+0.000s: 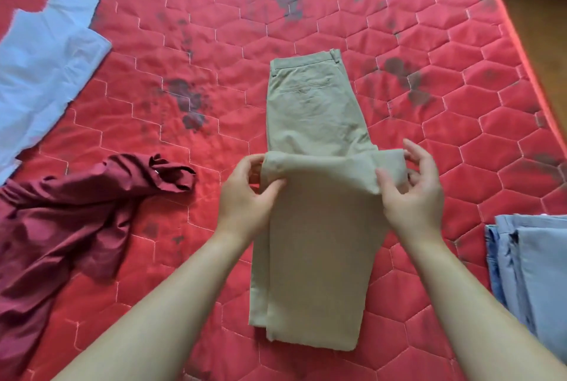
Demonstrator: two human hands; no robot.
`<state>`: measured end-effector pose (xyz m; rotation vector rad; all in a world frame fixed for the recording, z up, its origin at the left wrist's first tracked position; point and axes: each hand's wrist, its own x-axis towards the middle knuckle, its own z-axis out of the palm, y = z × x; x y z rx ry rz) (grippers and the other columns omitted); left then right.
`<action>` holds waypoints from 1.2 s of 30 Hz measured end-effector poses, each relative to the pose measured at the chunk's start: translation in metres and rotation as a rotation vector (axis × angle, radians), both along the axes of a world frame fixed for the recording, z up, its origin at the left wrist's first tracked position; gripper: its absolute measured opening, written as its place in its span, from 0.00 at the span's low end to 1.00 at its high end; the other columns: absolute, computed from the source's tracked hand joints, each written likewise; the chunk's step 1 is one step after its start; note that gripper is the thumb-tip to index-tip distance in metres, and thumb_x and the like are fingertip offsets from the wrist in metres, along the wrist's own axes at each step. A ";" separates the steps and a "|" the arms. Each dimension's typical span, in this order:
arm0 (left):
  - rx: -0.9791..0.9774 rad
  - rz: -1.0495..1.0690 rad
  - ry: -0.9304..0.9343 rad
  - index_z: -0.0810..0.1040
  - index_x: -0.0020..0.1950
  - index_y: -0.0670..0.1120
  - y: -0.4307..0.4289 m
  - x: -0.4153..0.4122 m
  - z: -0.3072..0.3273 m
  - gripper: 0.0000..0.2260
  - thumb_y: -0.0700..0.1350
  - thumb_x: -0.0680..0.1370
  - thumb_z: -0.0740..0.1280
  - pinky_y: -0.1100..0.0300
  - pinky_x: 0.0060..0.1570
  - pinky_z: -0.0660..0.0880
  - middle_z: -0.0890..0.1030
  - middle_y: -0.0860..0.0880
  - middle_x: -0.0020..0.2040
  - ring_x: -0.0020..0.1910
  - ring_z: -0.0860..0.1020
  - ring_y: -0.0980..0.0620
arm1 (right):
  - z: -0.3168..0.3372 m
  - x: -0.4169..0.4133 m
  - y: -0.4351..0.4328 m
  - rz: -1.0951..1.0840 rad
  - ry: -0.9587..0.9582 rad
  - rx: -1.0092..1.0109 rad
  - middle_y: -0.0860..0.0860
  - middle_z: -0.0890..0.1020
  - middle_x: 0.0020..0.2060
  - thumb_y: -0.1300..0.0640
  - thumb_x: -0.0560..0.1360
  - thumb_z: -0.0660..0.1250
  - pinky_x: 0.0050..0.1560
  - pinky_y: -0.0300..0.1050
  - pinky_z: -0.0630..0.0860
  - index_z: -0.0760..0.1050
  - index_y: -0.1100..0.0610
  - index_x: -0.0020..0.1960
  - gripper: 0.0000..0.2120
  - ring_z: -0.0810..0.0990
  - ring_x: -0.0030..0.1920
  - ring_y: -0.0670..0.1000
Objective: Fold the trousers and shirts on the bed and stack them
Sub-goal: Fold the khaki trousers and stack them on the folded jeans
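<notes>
Your left hand (245,193) and right hand (411,187) pinch the folded edge of the soft, light, floppy trousers (313,227) on the bed (337,6); keep gripping those outer corners between thumb and fingertips.

left hand (245,196) pinching closed, right hand (412,190) pinching closed, bare forearms extended forward

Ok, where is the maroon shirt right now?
In the head view, the maroon shirt lies crumpled on the bed's left side, below the light blue garment and left of the khaki trousers.
</notes>
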<state>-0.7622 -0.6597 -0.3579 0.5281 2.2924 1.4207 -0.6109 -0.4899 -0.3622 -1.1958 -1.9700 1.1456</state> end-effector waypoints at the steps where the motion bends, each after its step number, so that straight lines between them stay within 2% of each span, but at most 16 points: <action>1: -0.003 -0.006 -0.017 0.75 0.58 0.49 0.018 -0.019 0.003 0.16 0.42 0.72 0.71 0.71 0.44 0.73 0.79 0.60 0.47 0.46 0.78 0.59 | 0.004 -0.019 0.019 0.019 -0.011 -0.002 0.47 0.73 0.61 0.56 0.73 0.69 0.62 0.48 0.72 0.67 0.51 0.68 0.24 0.75 0.60 0.51; 2: -0.041 -0.032 -0.057 0.72 0.63 0.48 0.034 -0.035 0.004 0.19 0.44 0.74 0.70 0.68 0.49 0.72 0.77 0.58 0.52 0.51 0.77 0.56 | 0.006 -0.034 0.035 0.048 -0.026 -0.012 0.49 0.72 0.65 0.53 0.75 0.67 0.65 0.49 0.69 0.65 0.53 0.70 0.25 0.72 0.63 0.50; 4: -0.245 -0.127 -0.093 0.63 0.72 0.47 0.052 -0.057 -0.005 0.29 0.49 0.74 0.69 0.59 0.60 0.69 0.73 0.49 0.62 0.62 0.72 0.50 | 0.000 -0.049 0.051 0.088 -0.072 -0.005 0.52 0.67 0.70 0.49 0.76 0.64 0.69 0.52 0.64 0.61 0.55 0.72 0.28 0.66 0.69 0.49; 6: -0.437 -0.235 -0.041 0.59 0.73 0.46 0.049 -0.058 -0.023 0.32 0.50 0.73 0.69 0.54 0.64 0.65 0.69 0.44 0.67 0.66 0.68 0.46 | -0.018 -0.044 0.048 0.070 -0.111 0.015 0.53 0.65 0.70 0.51 0.75 0.67 0.69 0.54 0.64 0.61 0.58 0.72 0.29 0.65 0.70 0.51; 9: -0.477 -0.258 -0.041 0.62 0.72 0.45 0.024 -0.036 -0.063 0.30 0.49 0.74 0.69 0.54 0.65 0.63 0.69 0.43 0.67 0.68 0.67 0.47 | -0.063 -0.018 0.027 0.027 -0.195 -0.053 0.52 0.65 0.68 0.55 0.73 0.70 0.67 0.57 0.66 0.62 0.57 0.72 0.31 0.66 0.68 0.53; 13: -0.463 -0.215 -0.033 0.63 0.72 0.47 -0.002 -0.016 -0.116 0.28 0.50 0.75 0.68 0.55 0.67 0.63 0.68 0.47 0.69 0.68 0.66 0.50 | -0.119 0.007 0.010 -0.020 -0.269 -0.132 0.52 0.63 0.68 0.55 0.71 0.72 0.66 0.58 0.67 0.60 0.54 0.73 0.34 0.66 0.68 0.52; 15: -0.422 -0.176 0.017 0.65 0.71 0.47 0.002 -0.020 -0.136 0.26 0.51 0.75 0.68 0.56 0.67 0.63 0.69 0.48 0.68 0.67 0.66 0.51 | -0.138 0.005 0.013 -0.058 -0.263 -0.124 0.53 0.64 0.68 0.55 0.71 0.72 0.67 0.55 0.67 0.59 0.54 0.73 0.36 0.66 0.67 0.51; 18: -0.347 -0.106 0.019 0.66 0.71 0.48 0.025 -0.033 -0.156 0.26 0.53 0.75 0.68 0.60 0.66 0.60 0.69 0.46 0.68 0.68 0.66 0.50 | -0.160 -0.003 0.027 -0.105 -0.263 -0.102 0.55 0.61 0.71 0.52 0.71 0.72 0.70 0.42 0.57 0.56 0.54 0.75 0.38 0.61 0.72 0.51; 20: -0.346 -0.089 -0.008 0.64 0.72 0.50 0.042 -0.039 -0.165 0.27 0.55 0.75 0.66 0.58 0.66 0.60 0.68 0.46 0.69 0.68 0.66 0.49 | -0.170 -0.009 0.035 -0.120 -0.280 -0.118 0.54 0.62 0.72 0.50 0.71 0.71 0.68 0.39 0.54 0.55 0.53 0.75 0.39 0.59 0.72 0.52; 24: -0.255 -0.083 -0.174 0.66 0.68 0.55 0.060 -0.031 -0.169 0.21 0.52 0.76 0.66 0.59 0.59 0.69 0.75 0.51 0.61 0.59 0.74 0.52 | -0.181 -0.012 0.036 -0.102 -0.282 -0.132 0.53 0.68 0.69 0.51 0.72 0.70 0.60 0.30 0.55 0.58 0.53 0.74 0.35 0.63 0.69 0.50; 27: -0.285 -0.074 -0.161 0.69 0.60 0.54 0.050 -0.014 -0.163 0.14 0.48 0.76 0.67 0.54 0.53 0.73 0.79 0.53 0.52 0.51 0.78 0.51 | -0.180 0.002 0.023 -0.103 -0.291 -0.163 0.54 0.69 0.68 0.53 0.72 0.71 0.58 0.29 0.55 0.59 0.55 0.73 0.35 0.64 0.69 0.51; 30: -0.317 -0.060 -0.172 0.69 0.54 0.53 0.019 0.017 -0.153 0.10 0.48 0.75 0.67 0.56 0.45 0.72 0.79 0.54 0.47 0.47 0.78 0.52 | -0.174 0.031 -0.005 -0.084 -0.319 -0.196 0.56 0.69 0.68 0.54 0.71 0.72 0.59 0.31 0.56 0.60 0.56 0.73 0.34 0.65 0.69 0.52; 32: -0.360 -0.042 -0.197 0.69 0.53 0.52 -0.012 0.046 -0.147 0.09 0.48 0.76 0.67 0.57 0.43 0.70 0.79 0.53 0.47 0.46 0.78 0.52 | -0.168 0.057 -0.030 -0.052 -0.355 -0.228 0.55 0.69 0.68 0.54 0.71 0.72 0.60 0.33 0.57 0.61 0.56 0.72 0.34 0.65 0.68 0.52; 36: -0.491 -0.028 -0.234 0.70 0.50 0.50 -0.080 0.113 -0.138 0.08 0.48 0.75 0.68 0.58 0.42 0.66 0.78 0.51 0.47 0.47 0.76 0.51 | -0.155 0.115 -0.080 0.047 -0.406 -0.265 0.54 0.69 0.65 0.58 0.72 0.71 0.62 0.29 0.56 0.64 0.56 0.71 0.30 0.66 0.67 0.51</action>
